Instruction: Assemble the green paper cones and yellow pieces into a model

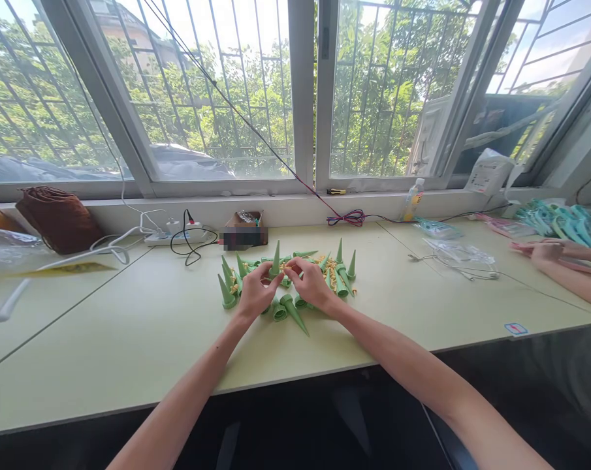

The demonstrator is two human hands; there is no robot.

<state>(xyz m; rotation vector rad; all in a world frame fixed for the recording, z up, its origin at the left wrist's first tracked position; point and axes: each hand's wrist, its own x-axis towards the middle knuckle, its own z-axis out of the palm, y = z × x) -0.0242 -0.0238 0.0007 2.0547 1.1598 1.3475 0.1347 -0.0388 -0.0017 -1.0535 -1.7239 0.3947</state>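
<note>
Over the middle of the table, my left hand (pixel 256 292) is closed round a green plastic cone-shaped spike (pixel 276 256), its pointed end up. Close against it, my right hand (pixel 311 282) pinches a small yellow piece (pixel 284 267), mostly covered by the fingertips. More green spikes surround both hands: some stand on their wide ends, such as one spike (pixel 351 265) at the right, while another spike (pixel 295 315) lies on its side in front. Loose small yellow pieces (pixel 330 266) are heaped among them, partly hidden by my hands.
Behind the spikes stand a small box (pixel 243 235) and a power strip (pixel 172 234) with cables. A bottle (pixel 413 200), plastic bags and a white cable (pixel 452 266) are toward the right. At far right, another person's hands (pixel 547 253) work beside teal plastic parts (pixel 562 225).
</note>
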